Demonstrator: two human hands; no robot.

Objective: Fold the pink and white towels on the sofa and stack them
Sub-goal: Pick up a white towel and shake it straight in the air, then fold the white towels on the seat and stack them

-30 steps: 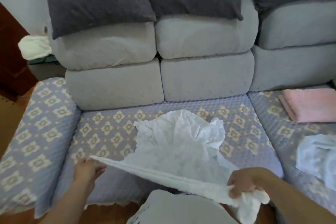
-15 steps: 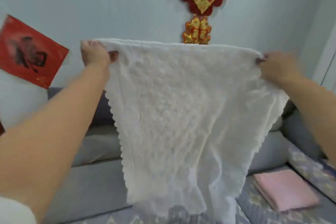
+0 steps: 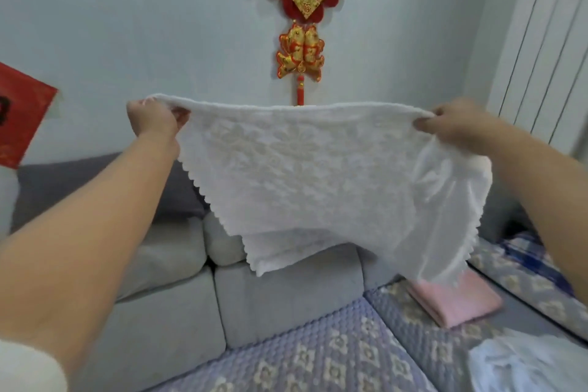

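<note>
Between the two grips, the white towel (image 3: 318,175) hung spread in the air above the sofa (image 3: 286,356), left hand (image 3: 152,119) and right hand (image 3: 451,124) each pinching a top corner. Below the right grip lay a pink towel (image 3: 458,302) already folded; this white one seemingly remained unfolded and unstacked, with another crumpled white cloth (image 3: 528,366) waiting nearby.

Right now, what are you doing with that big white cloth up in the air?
A person is folding towels. Both hands hold a white towel up in front of the sofa: the left hand pinches one top corner and the right hand pinches the other, so it hangs spread out, not yet folded. A pink towel already lies folded on the sofa seat to the right, and another crumpled white cloth lies nearer, at the lower right.
</note>
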